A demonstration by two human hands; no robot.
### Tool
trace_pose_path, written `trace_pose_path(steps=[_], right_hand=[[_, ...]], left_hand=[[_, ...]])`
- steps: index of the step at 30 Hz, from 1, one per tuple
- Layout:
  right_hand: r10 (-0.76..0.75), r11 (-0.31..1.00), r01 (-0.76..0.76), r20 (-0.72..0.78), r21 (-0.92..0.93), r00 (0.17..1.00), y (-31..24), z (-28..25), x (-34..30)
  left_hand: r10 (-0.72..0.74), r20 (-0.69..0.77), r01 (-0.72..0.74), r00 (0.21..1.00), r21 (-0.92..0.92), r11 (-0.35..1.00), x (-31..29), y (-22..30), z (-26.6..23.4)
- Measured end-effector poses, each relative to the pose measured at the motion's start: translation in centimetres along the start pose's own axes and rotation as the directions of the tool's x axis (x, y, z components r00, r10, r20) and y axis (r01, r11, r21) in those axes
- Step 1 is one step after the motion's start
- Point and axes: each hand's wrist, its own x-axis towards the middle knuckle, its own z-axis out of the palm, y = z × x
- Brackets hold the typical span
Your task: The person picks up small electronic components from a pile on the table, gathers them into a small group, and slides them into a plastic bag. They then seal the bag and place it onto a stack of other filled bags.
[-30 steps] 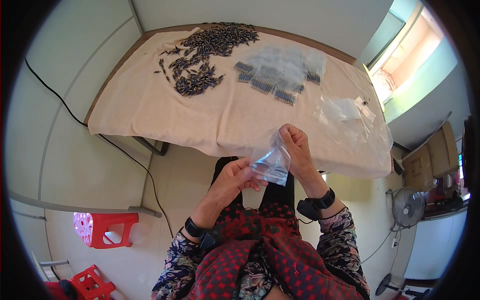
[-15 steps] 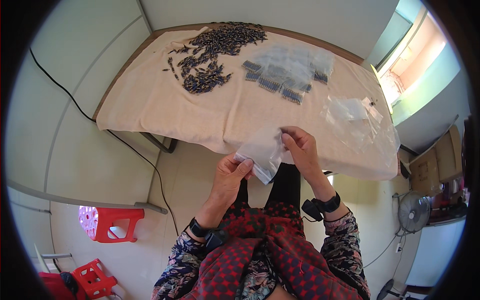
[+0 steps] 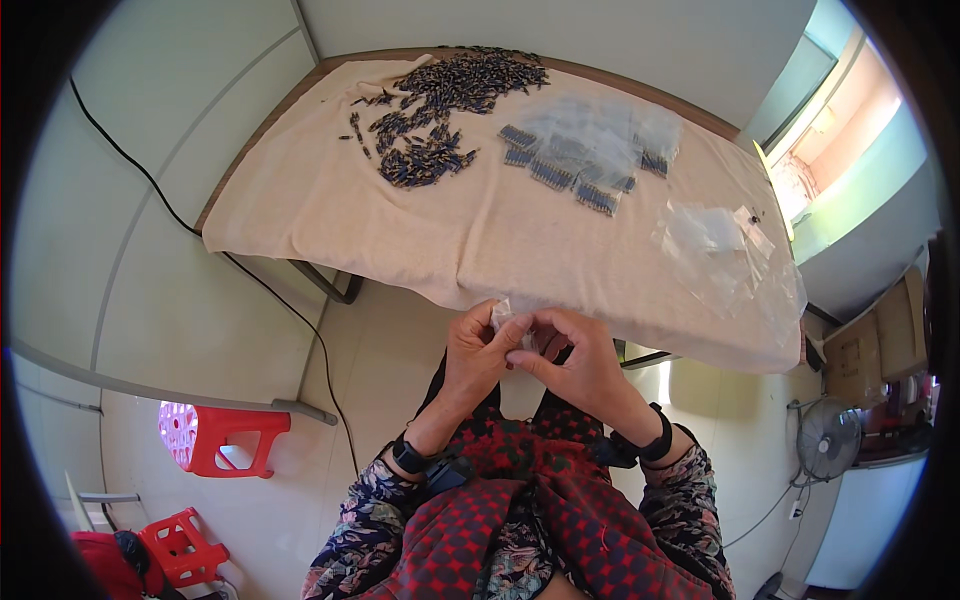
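Observation:
A small clear plastic bag (image 3: 503,312) is bunched between my two hands, just off the near edge of the cloth-covered table. My left hand (image 3: 475,350) is closed on it, thumb pressed toward the fingers. Close against it, my right hand (image 3: 575,360) pinches at the same bag, its fingers curled. Most of the bag is hidden behind my fingers. On the table ahead, a large pile of small dark pieces with brass-coloured ends (image 3: 425,160) spreads over the cloth. To its right lie several clear bags with rows of these pieces (image 3: 597,197) in them.
Loose clear plastic bags (image 3: 700,250) lie at the table's right end. The beige cloth (image 3: 320,200) hangs over the near edge. A black cable (image 3: 290,305) runs down on the left, near a red stool (image 3: 235,440). A fan (image 3: 828,430) stands at the right.
My right hand has come down and left to meet my left hand. The bag, spread out between them before, is now gathered up. The view has shifted slightly.

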Motion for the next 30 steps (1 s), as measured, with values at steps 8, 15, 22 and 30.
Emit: trace_pose_path(steps=[8, 15, 22, 30], right_hand=[[0.224, 0.932, -0.245, 0.105, 0.269, 0.969, 0.3, -0.4, 0.1], [0.051, 0.999, -0.053, -0.118, -0.011, 0.992, 1.9, 0.0, -0.5], [0.001, 0.987, -0.027, -0.164, -0.159, 0.986, 0.1, 0.4, -1.3], [-0.375, 0.885, 0.213, -0.363, -0.414, 0.853, 0.8, -1.9, -1.6]], left_hand=[[0.088, 0.16, -0.129, 0.983, 0.267, 0.955, 0.3, -1.1, -0.7], [0.178, 0.225, -0.271, 0.958, 0.498, 0.824, 0.1, 0.2, 0.4], [0.247, 0.071, -0.247, 0.966, 0.523, 0.816, -0.3, 0.5, 1.3], [0.464, 0.183, -0.46, 0.867, 0.651, 0.603, -1.0, 1.6, 1.9]])
